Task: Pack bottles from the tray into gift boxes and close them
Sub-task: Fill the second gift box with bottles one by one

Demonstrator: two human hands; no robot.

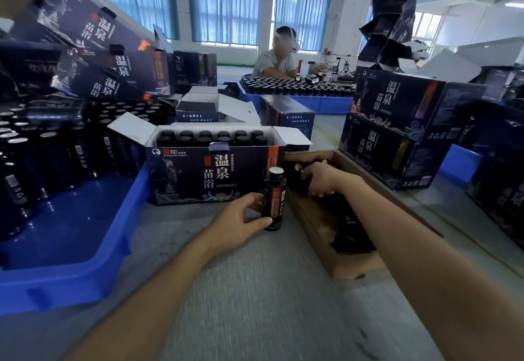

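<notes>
My left hand (241,217) grips a dark bottle (274,197) with a black cap, standing upright on the grey table just in front of an open dark gift box (215,173). That box is filled with several black-capped bottles, and its flaps stand open. My right hand (323,180) reaches into a shallow brown cardboard tray (326,250) to the right and curls around a dark item there; what it is cannot be made out. A blue plastic tray (71,247) at the left holds several dark bottles (42,156).
Closed gift boxes are stacked at the left (93,46) and at the right (397,131). More open boxes (215,108) and a second blue tray of bottles (297,88) stand behind. A person (278,54) sits across the table.
</notes>
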